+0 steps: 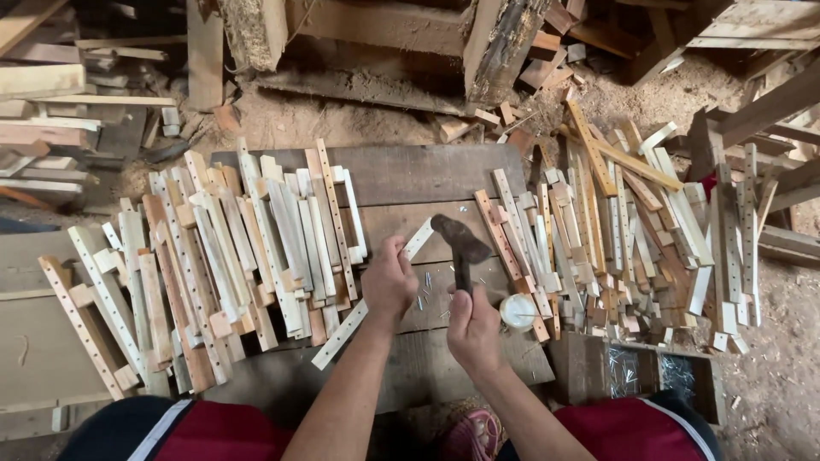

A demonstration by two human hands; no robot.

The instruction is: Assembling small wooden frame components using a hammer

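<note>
At nine o'clock a heap of pale drilled slats [213,256] covers the plank tabletop [427,171]. At centre, the left hand [389,282] has its grip clamped on a long drilled slat [376,294] lying diagonally. Just beside it, the right hand [472,329] grips a hammer [461,243] handle, head raised above scattered nails [427,294]. At three o'clock lies another slat pile [632,248].

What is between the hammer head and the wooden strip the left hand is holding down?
Nothing visible. The hammer in the right hand is raised over the wooden strip, which the left hand pins to the board. Loose nails lie beside it.
</note>
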